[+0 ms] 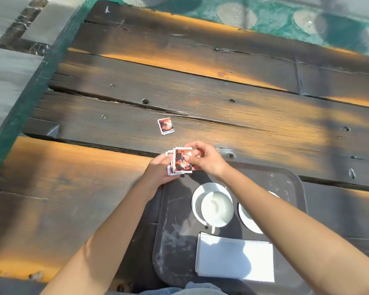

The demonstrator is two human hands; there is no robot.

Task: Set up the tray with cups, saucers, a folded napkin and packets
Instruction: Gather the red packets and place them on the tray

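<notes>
Both hands meet over the far-left corner of the dark tray point(170, 241), just above the dark wooden plank worktop point(200, 99). Left hand point(158, 170) is closed around a small stack of packets point(171, 167), red/black print with white edges, fingers underneath. Right hand point(202, 158) pinches the front packet point(182, 160) of that stack, thumb on its face, other fingers curled behind; the two hands are touching through the packets. One more loose packet point(166, 126) lies flat on the worktop, beyond the hands, apart from them. On the tray: a white cup point(217, 208) sits on a white saucer point(198, 199) near the tray's middle, cup handle pointing toward the person. A second saucer point(248, 218) to the right is mostly hidden by the right forearm; cannot tell if a cup sits on it. A folded white napkin point(234, 258) lies flat on the near part of the tray, just beside the first saucer. Tray surface shows whitish scuffs. Green patterned ground past the worktop's far edge.
</notes>
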